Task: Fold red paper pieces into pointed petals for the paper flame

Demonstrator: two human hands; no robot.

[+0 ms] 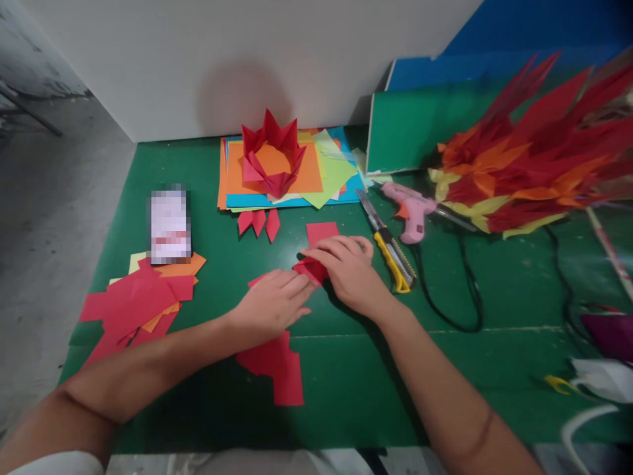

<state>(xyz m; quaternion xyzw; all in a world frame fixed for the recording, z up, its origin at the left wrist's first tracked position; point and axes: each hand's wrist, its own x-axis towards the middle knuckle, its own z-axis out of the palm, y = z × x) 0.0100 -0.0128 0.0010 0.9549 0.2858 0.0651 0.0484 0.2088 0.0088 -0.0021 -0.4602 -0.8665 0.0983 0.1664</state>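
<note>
Between my two hands is a small folded piece of red paper (310,269), low over the green table. My left hand (271,302) pinches its left side, fingers pressed together. From the right, my right hand (349,267) closes on the same piece; its fingertips partly cover it. A red paper square (321,232) lies just beyond my right hand. Below my left hand are several red paper pieces (287,376), partly hidden by it. Farther off, three folded red petals (258,223) lie in a row beside a red pointed paper ring (273,155).
The ring stands on a stack of coloured paper (237,201). On the right are a yellow utility knife (390,254), a pink glue gun (410,208) with a cord, and red-orange paper flowers (534,158). A phone (169,227) and red sheets (133,297) lie left.
</note>
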